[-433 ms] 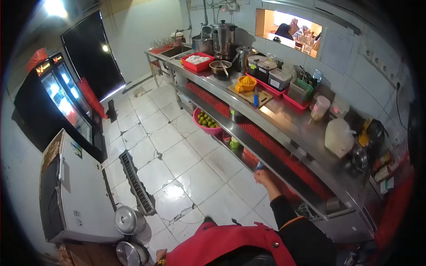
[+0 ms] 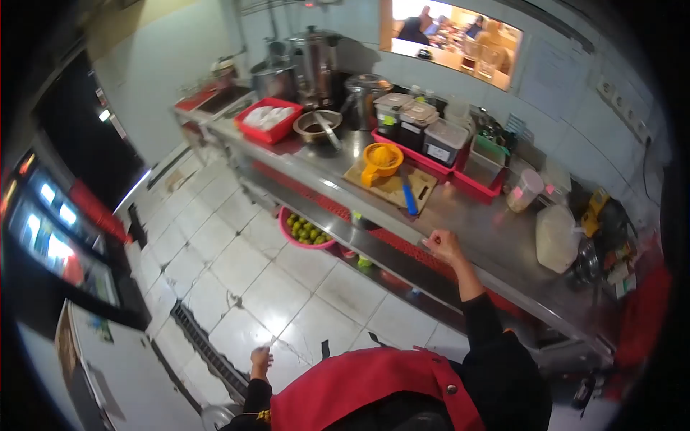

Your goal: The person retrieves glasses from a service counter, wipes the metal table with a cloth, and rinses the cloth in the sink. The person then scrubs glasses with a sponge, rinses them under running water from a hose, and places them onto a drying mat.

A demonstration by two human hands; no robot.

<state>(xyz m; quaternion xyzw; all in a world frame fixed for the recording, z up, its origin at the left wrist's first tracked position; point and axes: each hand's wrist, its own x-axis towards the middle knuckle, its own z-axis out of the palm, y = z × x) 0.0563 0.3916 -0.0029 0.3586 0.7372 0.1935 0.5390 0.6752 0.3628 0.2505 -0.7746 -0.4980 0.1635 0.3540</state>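
Observation:
My right hand [image 2: 445, 246] is at the front edge of the steel counter [image 2: 478, 251], its fingers curled together. Whatever they hold, if anything, is hidden. Close beyond it a blue-handled knife [image 2: 409, 197] lies on a wooden cutting board [image 2: 427, 188]. An orange citrus juicer [image 2: 382, 159] stands on the same board. My left hand [image 2: 261, 359] hangs over the tiled floor, loosely closed, with nothing visible in it. Below the counter, a pink basin [image 2: 287, 233] holds several green citrus fruits [image 2: 305, 231].
Lidded containers [image 2: 440, 141] stand in a red tray [image 2: 447, 171] along the wall. Farther left are a metal bowl [image 2: 316, 126], a red basin [image 2: 267, 134] and a tall steel urn [image 2: 314, 72]. A floor drain [image 2: 205, 345] and a white chest freezer [image 2: 122, 359] lie left.
My right hand has risen from the lower shelf to the counter's front edge. My left hand has come further into view. The camera has shifted closer to the counter.

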